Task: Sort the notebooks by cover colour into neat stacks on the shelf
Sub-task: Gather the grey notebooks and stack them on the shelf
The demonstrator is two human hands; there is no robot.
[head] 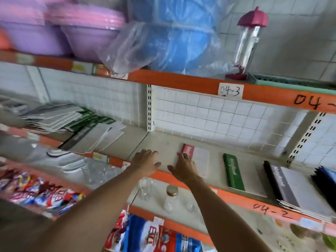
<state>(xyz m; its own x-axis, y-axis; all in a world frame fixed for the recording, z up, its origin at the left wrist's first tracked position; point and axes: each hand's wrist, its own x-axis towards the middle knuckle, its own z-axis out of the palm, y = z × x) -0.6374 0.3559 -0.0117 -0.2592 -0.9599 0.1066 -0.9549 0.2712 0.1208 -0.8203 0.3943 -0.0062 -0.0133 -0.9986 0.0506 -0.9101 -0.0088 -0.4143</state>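
On the middle shelf (163, 142) lie sorted notebooks: a red-banded one (199, 157), a green-banded one (236, 173), a black stack (294, 186) and a dark blue pile (327, 180) at the right edge. A loose heap of mixed notebooks (76, 124), green and black among them, lies at the shelf's left. My right hand (183, 167) rests with straight fingers on the left edge of the red notebook. My left hand (145, 161) hovers open over the bare shelf just left of it, holding nothing.
The orange shelf lip (236, 195) carries the label 04-2. Above, purple basins (54, 31), blue tubs in plastic (174, 33) and a clear dispenser (245, 44) stand on shelf 04-3. Below are glass jars (171, 197) and colourful packets (40, 190).
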